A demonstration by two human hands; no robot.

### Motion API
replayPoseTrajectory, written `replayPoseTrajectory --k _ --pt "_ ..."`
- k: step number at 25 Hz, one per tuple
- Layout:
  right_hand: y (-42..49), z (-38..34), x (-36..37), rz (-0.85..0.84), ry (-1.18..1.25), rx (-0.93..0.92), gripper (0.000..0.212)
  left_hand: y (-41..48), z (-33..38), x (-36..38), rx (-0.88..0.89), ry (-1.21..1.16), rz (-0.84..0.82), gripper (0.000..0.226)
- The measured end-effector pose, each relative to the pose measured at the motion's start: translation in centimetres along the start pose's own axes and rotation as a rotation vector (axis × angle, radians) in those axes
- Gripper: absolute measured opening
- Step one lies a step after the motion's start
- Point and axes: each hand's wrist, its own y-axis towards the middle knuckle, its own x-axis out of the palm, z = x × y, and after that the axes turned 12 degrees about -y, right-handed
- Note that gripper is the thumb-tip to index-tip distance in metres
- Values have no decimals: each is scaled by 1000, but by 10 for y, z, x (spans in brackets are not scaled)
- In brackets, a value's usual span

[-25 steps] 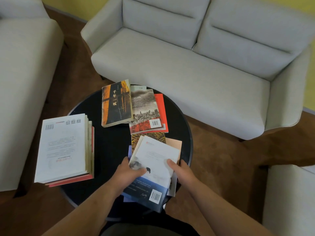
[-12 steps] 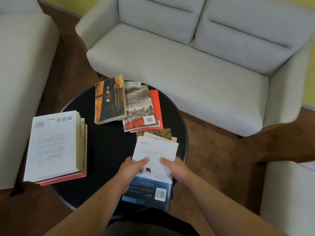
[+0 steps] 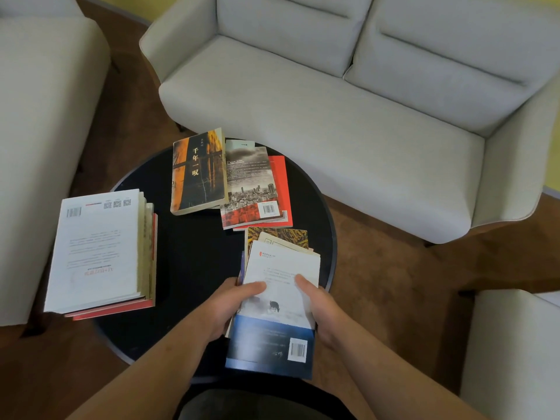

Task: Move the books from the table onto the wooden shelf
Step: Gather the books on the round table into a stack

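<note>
Squared up since a second ago: loose stack (image 3: pixel 280 286) now neat at counter (image 3: pixel 194 259) near edge. Left hand (image 3: pixel 225 307) and right hand (image 3: pixel 318 307) clamp its sides. Next: lift (shelf out of view).

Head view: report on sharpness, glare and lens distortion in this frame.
Head view: soft overall; the small print on the white-covered stack is unreadable, while the large title on the orange book stays legible. No strong glare; the black table swallows detail. Wide-angle bending curves the sofa toward the frame edges.
</note>
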Motion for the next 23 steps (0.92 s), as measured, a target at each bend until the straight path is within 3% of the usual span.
replayPoseTrajectory --k 5,10,12,14,16,20,23 --pt "8 -5 -7 -37 -96 -90 96 0 -8 -20 -73 -199 -50 54" --pt "3 -34 7 -92 -118 -114 64 -1 -8 -28 -30 -311 -52 75" --pt "-4 -37 19 -140 39 -70 45 -8 -1 -16 -24 -403 -30 48" --pt "-14 -36 27 -150 154 -24 34 -11 1 -13 1 -417 24 36" --pt "-11 -28 30 -149 167 0 39 -8 -3 -19 25 -395 58 42" --pt "10 -10 35 -45 -26 -11 69 -3 -6 -36 -25 -325 96 79" --pt "6 -3 38 -13 -276 -11 74 -11 -9 -41 -35 -107 150 66"
